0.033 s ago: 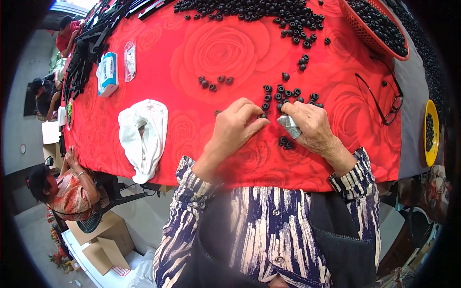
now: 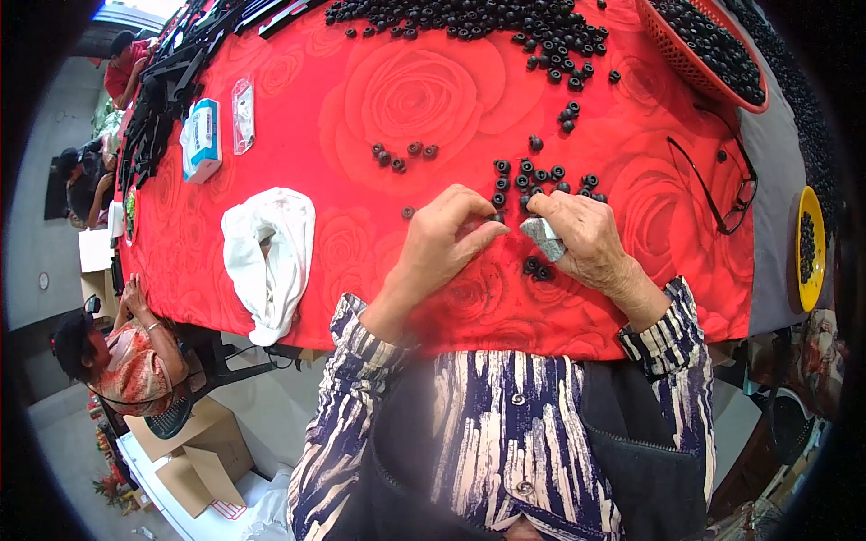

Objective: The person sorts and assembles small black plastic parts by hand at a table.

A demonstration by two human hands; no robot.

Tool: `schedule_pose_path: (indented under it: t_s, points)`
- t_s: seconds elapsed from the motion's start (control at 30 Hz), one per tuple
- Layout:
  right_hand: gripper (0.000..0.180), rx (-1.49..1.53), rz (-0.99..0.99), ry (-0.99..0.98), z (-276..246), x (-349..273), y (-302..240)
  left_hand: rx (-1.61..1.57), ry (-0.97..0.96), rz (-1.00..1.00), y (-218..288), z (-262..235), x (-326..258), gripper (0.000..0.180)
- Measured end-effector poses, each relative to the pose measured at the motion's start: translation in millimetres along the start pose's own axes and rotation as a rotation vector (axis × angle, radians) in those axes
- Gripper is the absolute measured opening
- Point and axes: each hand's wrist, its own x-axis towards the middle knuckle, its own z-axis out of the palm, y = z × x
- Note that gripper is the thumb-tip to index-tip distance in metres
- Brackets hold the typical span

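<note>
the left hand [image 2: 448, 236] is resting on the red rose-patterned tablecloth [image 2: 379, 99], its fingertips pinching together on a small black ring [image 2: 497, 217] at the near edge of a loose cluster of black rings [image 2: 541, 173]. the right hand [image 2: 582, 236] is lying just beside it, fingers curling closed around a small grey piece [image 2: 547, 238] (its exact kind is hard to tell), with the forefinger reaching toward the same ring. a couple more rings [image 2: 536, 268] are sitting just under the right palm.

a bigger heap of black rings [image 2: 469, 18] is spreading along the far edge of the table, and a red basket [image 2: 683, 56] holding more is standing at the far right. a pair of glasses [image 2: 726, 185] is lying to the right of the hands, near a yellow bowl [image 2: 815, 234]. a white cloth [image 2: 268, 257] is lying well to the left, with a blue and white box [image 2: 203, 137] beyond it. other people are sitting along the left side.
</note>
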Motion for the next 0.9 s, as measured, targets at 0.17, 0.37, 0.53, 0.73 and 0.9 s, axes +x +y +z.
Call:
schedule_pose_path:
  t_s: [0.17,0.37,0.53,0.73,0.9]
  points:
    - [0.033,0.312,0.043,-0.016,-11.4,5.8,-11.4,-0.885,-0.032,-0.417,2.5,5.5,-6.2,0.015]
    - [0.035,0.389,0.016,0.06,-3.9,-0.1,-14.7,-1.24,-0.173,-0.606,2.6,17.4,-9.6,0.018]
    - [0.035,0.421,0.014,0.013,-4.7,-0.7,-11.4,-1.351,-0.256,-0.697,2.6,15.3,-9.3,0.021]
    - [0.036,0.45,-0.037,0.037,-5.9,-0.8,-11.0,-1.361,-0.368,-0.685,2.5,11.3,-8.5,0.023]
    - [0.043,0.206,-0.218,0.143,-8.0,-1.6,-14.8,-1.413,-0.365,-0.654,0.9,15.4,-10.9,0.023]
